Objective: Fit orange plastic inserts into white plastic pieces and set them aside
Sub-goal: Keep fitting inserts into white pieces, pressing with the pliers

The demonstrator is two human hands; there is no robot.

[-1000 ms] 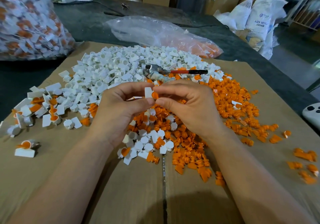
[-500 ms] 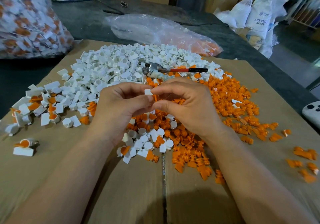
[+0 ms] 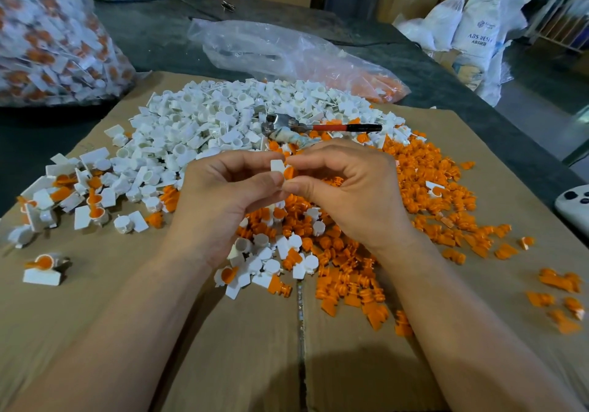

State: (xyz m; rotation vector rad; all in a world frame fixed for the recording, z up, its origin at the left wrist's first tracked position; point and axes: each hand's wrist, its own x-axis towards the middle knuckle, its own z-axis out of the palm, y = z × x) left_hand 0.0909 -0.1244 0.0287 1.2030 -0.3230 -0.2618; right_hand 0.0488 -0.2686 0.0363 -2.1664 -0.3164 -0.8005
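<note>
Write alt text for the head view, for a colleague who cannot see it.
The left hand pinches a small white plastic piece while the right hand holds an orange plastic insert against it, over a brown cardboard sheet. Loose white pieces lie heaped behind, orange inserts to the right, assembled pieces far left.

Half-seen things under the fingers and at the edges of view

The left hand [image 3: 223, 195] and right hand [image 3: 350, 195] pinch the white piece [image 3: 276, 165] and the orange insert [image 3: 288, 173], which shows only as a sliver; how far it sits in, I cannot tell. At ten o'clock the bag of pieces [image 3: 47, 35] runs off the edge, as does a white device [image 3: 573, 207] at three o'clock. At twelve the tool [image 3: 331, 127] lies with its head half buried.
</note>
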